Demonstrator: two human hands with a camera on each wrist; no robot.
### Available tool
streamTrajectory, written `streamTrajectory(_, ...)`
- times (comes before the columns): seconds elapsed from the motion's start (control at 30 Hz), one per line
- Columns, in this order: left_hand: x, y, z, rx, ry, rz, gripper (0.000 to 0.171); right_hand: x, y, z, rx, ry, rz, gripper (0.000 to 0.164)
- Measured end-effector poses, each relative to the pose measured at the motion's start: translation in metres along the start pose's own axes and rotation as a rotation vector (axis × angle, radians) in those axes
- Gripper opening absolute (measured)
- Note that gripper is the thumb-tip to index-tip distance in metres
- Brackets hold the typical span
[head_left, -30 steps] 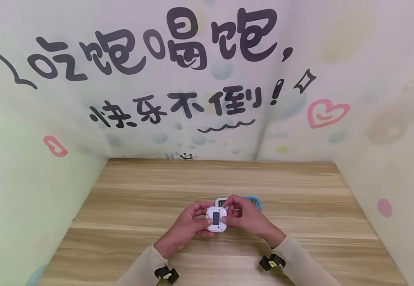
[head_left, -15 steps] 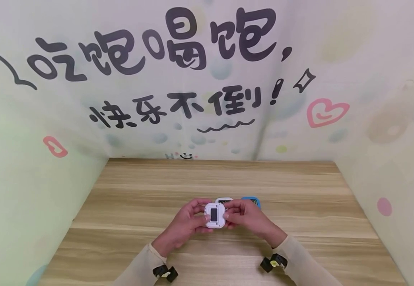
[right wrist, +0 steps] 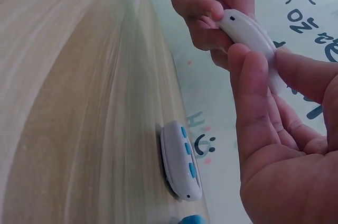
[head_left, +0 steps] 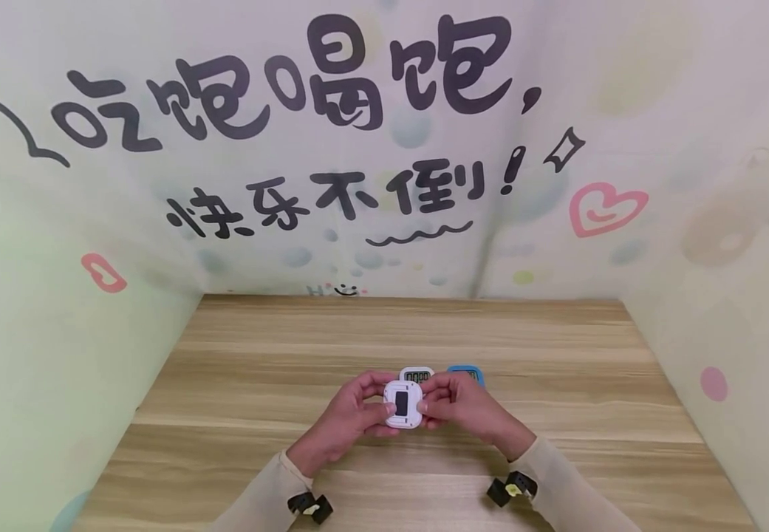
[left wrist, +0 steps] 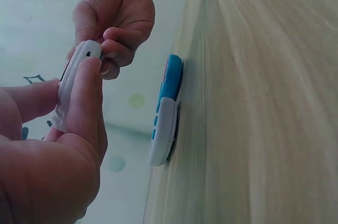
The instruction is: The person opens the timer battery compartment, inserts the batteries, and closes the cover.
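Between both hands, above the table, is a small white digital timer (head_left: 412,417), its back with a dark rectangle turned toward the head camera. My left hand (head_left: 340,421) pinches its left side, thumb on the back and fingers behind. The right hand (head_left: 480,414) pinches the opposite side the same way. A narrow white edge of the held timer (left wrist: 64,97) with a small dark slot shows in the left wrist view. Just beyond the hands lie a second white timer (head_left: 417,373) with its display up and a blue timer (head_left: 465,369), both partly hidden by the hands.
The wood-grain table (head_left: 264,355) spreads around the hands. A printed back wall (head_left: 357,258) and side walls close it in. Each sleeved wrist wears a black camera strap (head_left: 520,484). Blue buttons on the lying white timer (right wrist: 181,160) face up.
The held timer lifts slightly and comes back down, staying in both hands. My right fingers have shifted, and more of the lying white timer's display shows.
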State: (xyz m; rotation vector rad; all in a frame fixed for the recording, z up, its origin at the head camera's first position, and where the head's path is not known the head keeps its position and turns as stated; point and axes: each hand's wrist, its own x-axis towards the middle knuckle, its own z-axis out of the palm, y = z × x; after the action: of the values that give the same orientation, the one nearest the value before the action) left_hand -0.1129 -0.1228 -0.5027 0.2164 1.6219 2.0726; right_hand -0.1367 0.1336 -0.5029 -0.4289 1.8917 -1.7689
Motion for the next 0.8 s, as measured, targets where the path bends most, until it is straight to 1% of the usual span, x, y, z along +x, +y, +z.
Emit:
streamTrajectory(0.27,-0.0001,0.0033,0.0009,0.002,0.021,0.003,0.063,-0.0004,-0.002,0.0003,-0.001,0.014,0.014,0.041)
streamTrajectory(0.5,-0.0008,0.0046,0.0024,-0.029,0.031,0.006,0.06,-0.0014,-0.0038,0.0009,0.009,-0.008,0.01,0.041)
streamTrajectory(0.8,-0.0015,0.0043,0.0027,-0.012,0.061,0.017,0.058,-0.0026,-0.0085,0.0039,-0.011,0.016,0.032,0.034)
